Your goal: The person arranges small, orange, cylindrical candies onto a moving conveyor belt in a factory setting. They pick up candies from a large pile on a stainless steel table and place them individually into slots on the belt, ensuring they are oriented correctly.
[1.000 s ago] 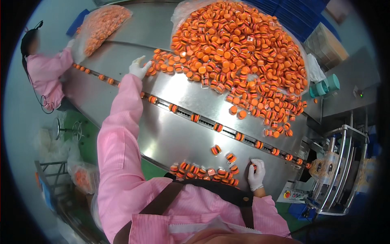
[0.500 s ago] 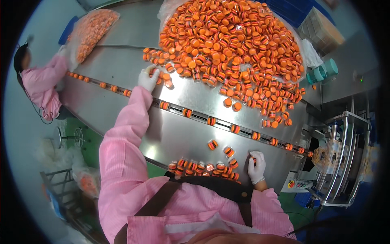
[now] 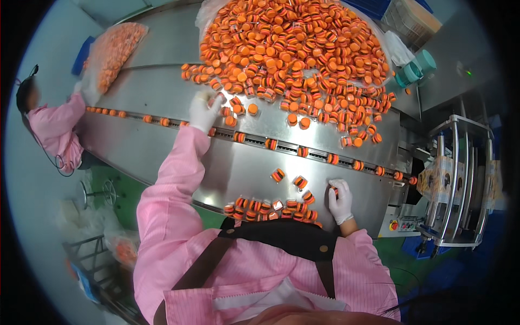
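Observation:
My left hand [image 3: 205, 111], in a white glove, is over the steel table [image 3: 179, 95] just beyond the conveyor channel [image 3: 254, 138]. Its fingers curl round a small burger-shaped candy [image 3: 212, 101], partly hidden. Several loose orange candies [image 3: 233, 112] lie right beside it, below the large heap of candies [image 3: 292, 49]. On the near side of the channel my gloved right hand [image 3: 340, 202] is closed on another burger-shaped candy [image 3: 333, 190], mostly covered by the fingers. A few single candies [image 3: 300, 182] lie to its left, and a cluster [image 3: 265, 208] sits against my apron.
Spaced candies stand along the channel, which runs to a machine with metal rollers [image 3: 452, 179] at the right. A co-worker in pink [image 3: 54, 127] stands far left by a clear bag of candies [image 3: 111, 59]. Teal cups [image 3: 414, 69] stand at the back right.
The whole view has shifted a little. My left hand has drawn nearer the channel, and the loose candies by it are spread further right. My right hand stays at its place.

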A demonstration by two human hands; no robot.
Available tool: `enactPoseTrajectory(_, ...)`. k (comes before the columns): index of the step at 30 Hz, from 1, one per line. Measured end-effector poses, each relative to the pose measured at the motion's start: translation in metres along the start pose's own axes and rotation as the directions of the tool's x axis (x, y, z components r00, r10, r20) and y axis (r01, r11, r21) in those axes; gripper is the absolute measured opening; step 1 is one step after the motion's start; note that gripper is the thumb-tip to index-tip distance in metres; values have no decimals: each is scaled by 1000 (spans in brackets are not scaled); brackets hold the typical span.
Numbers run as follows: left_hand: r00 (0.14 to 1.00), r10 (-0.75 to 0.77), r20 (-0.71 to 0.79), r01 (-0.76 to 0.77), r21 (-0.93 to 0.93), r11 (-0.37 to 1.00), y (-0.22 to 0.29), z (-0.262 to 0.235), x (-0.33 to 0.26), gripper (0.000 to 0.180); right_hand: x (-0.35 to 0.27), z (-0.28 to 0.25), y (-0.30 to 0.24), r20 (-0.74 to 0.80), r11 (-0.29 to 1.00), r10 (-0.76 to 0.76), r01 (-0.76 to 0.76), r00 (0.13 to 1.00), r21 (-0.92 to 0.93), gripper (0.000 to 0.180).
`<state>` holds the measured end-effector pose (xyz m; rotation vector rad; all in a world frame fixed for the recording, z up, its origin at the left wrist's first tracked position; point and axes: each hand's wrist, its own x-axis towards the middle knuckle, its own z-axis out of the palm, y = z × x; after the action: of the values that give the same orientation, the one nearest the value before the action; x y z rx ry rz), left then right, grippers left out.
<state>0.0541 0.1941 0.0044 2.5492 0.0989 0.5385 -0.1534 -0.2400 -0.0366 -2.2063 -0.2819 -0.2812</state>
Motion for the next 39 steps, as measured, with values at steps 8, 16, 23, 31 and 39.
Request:
enactPoseTrajectory(8,928,27,373,-102,181,978,31,16,-52,31,0,0,-1,6,1000,3,-4,1000,16,20)
enactPoseTrajectory(16,988,75,133,-59,-120,991,0,-14,-38,22,-1,-1,-1,-19,1000,-22,22,1000,-11,19)
enactPoseTrajectory(23,883,-469,-13,419,-428,801,-164,-67,-6,17,-2,1,1,-6,1000,-21,21,1000,-16,19)
enactPoseTrajectory(31,663,-707,247,740,-67,670,-184,-66,-5,14,-1,0,3,-3,999,-2,2,1000,-34,20)
enactPoseTrajectory(39,679,-622,389,664,36,747,-126,-36,-10,19,-1,0,2,-4,999,14,-14,1000,-39,19)
